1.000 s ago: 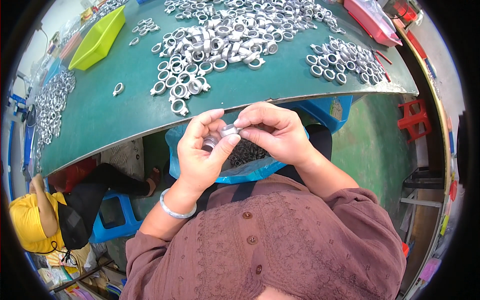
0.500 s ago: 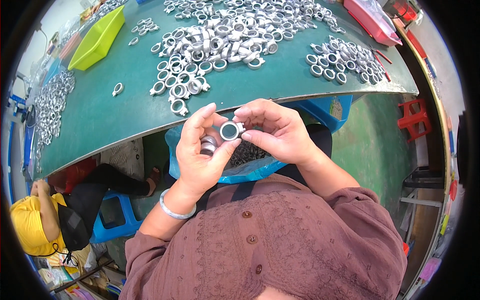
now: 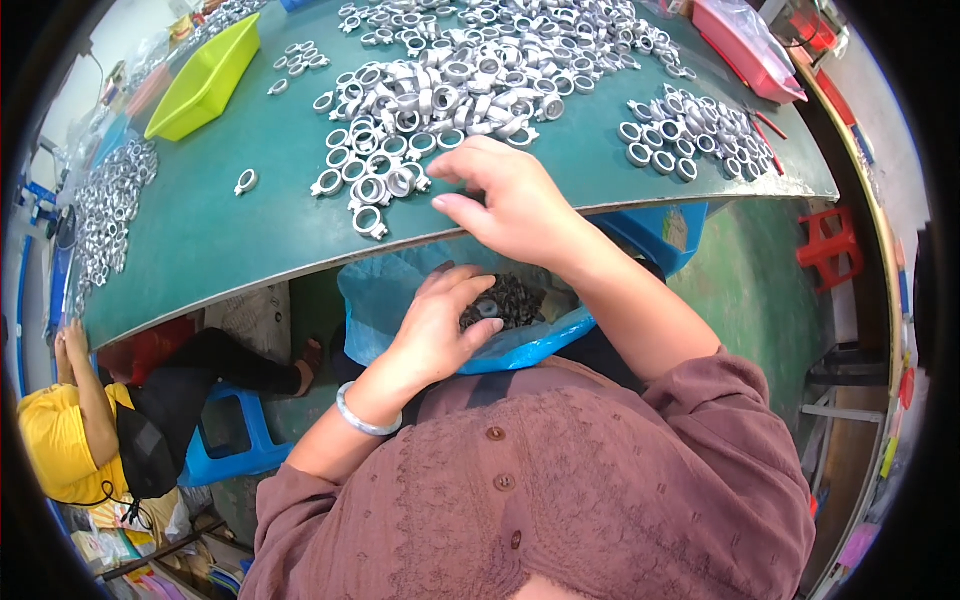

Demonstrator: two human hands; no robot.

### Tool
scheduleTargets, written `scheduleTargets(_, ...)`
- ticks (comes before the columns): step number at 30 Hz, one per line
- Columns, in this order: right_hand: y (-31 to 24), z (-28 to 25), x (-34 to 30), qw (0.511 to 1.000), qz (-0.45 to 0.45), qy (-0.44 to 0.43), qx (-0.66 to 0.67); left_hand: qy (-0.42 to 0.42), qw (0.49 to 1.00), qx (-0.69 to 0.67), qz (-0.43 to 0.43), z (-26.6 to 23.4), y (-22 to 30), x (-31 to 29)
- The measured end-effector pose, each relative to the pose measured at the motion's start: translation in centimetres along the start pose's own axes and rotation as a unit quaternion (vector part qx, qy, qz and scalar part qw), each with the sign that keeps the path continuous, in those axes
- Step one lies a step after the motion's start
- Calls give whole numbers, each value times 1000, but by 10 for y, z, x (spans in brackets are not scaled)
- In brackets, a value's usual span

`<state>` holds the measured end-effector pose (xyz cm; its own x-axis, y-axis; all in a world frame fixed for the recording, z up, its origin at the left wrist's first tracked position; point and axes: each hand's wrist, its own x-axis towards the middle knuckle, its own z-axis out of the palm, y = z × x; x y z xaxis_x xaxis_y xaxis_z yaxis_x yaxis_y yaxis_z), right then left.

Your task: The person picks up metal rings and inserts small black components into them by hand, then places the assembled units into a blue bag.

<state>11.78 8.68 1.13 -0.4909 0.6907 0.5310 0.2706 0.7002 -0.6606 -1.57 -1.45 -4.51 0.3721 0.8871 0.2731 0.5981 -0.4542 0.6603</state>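
Silver metal ring fittings [image 3: 440, 100]: rigid, light, smooth; gripped at rim. Right hand [image 3: 510, 205] fingers released above surface [image 3: 200, 240]; left hand [image 3: 440, 325] fingers loosely curled on small dark parts [image 3: 510, 300] in blue bag [image 3: 380, 300].

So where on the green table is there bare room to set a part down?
The green table is bare along its near edge, between the lone ring and the left ring pile, and between the right hand and the right ring group. The central ring heap is crowded.
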Motion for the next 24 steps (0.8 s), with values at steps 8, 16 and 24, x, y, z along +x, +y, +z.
scheduleTargets(8,-1,23,30,985,-2,-27,-172,66,944,-290,-143,-12,-2,-1)
scheduleTargets(16,-18,4,-7,953,141,-13,266,197,842,-479,-150,-25,20,7)
scheduleTargets(24,-24,0,-42,975,54,-8,216,238,857,-453,-61,-20,24,11)
